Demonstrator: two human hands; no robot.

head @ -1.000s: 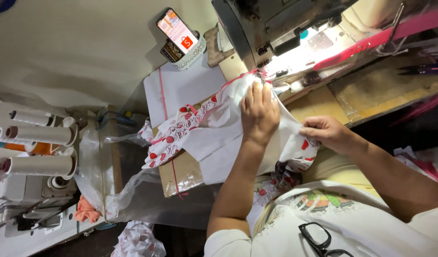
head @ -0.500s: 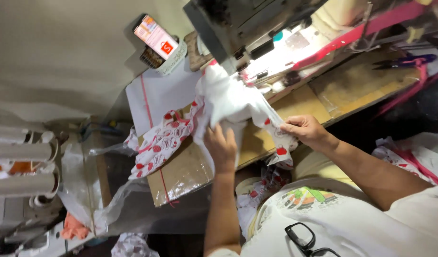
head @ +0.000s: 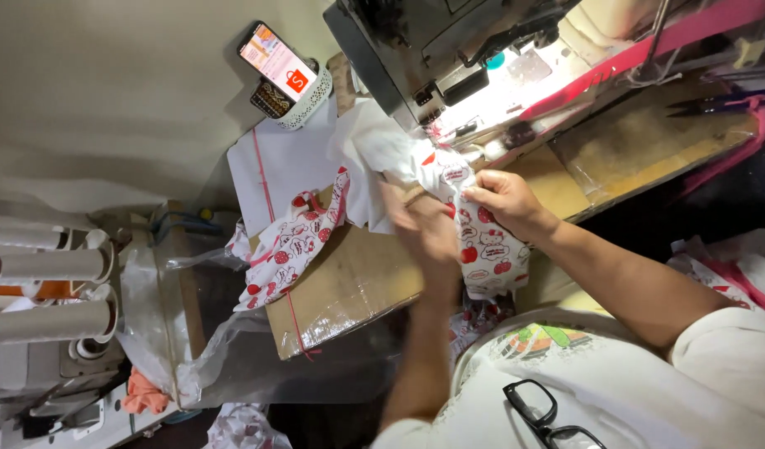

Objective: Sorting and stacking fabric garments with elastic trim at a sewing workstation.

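The sewing machine (head: pixel 449 50) blocks my desk's (head: pixel 648 141) far edge; printed fabric (head: pixel 482 241) crowds the near edge. Bare cardboard (head: pixel 349 283) leftward lies open.

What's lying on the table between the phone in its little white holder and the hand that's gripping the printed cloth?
In the head view, white fabric lies bunched between the phone and the right hand, which grips the printed cloth.

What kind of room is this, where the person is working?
It looks like a small sewing workshop. A sewing machine stands over the table, big thread cones sit at the side, and both hands, left and right, handle printed fabric.
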